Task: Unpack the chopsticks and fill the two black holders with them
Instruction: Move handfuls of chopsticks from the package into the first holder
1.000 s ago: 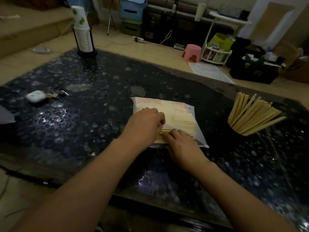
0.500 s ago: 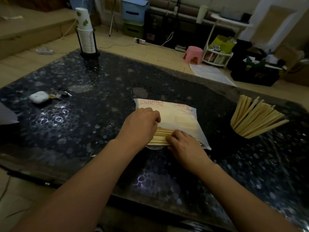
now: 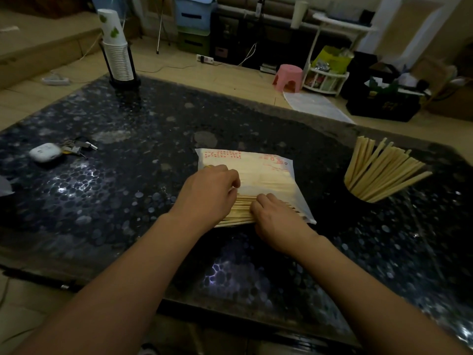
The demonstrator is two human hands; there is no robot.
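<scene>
A white plastic pack (image 3: 258, 172) with red print lies flat in the middle of the dark table. Pale wooden chopsticks (image 3: 240, 210) show in a row at its near, opened edge. My left hand (image 3: 208, 193) lies on the pack's left part, fingers curled over the wrapper edge and the chopsticks. My right hand (image 3: 277, 219) rests on the near right part, fingertips curled onto the exposed chopsticks. At the right a black holder (image 3: 358, 201), hard to make out against the table, is full of chopsticks (image 3: 381, 172) that fan up and to the right. No other holder shows.
The table (image 3: 133, 190) is dark with a pebble pattern. A white earbud case (image 3: 44, 151) and keys (image 3: 76, 147) lie at the left. A stack of paper cups (image 3: 116, 49) in a black stand rises at the far left corner. A pink stool (image 3: 288, 77) and boxes stand on the floor behind.
More of the chopstick row shows between my hands than a second ago, as the wrapper edge has drawn back. Both hands stay on the pack.
</scene>
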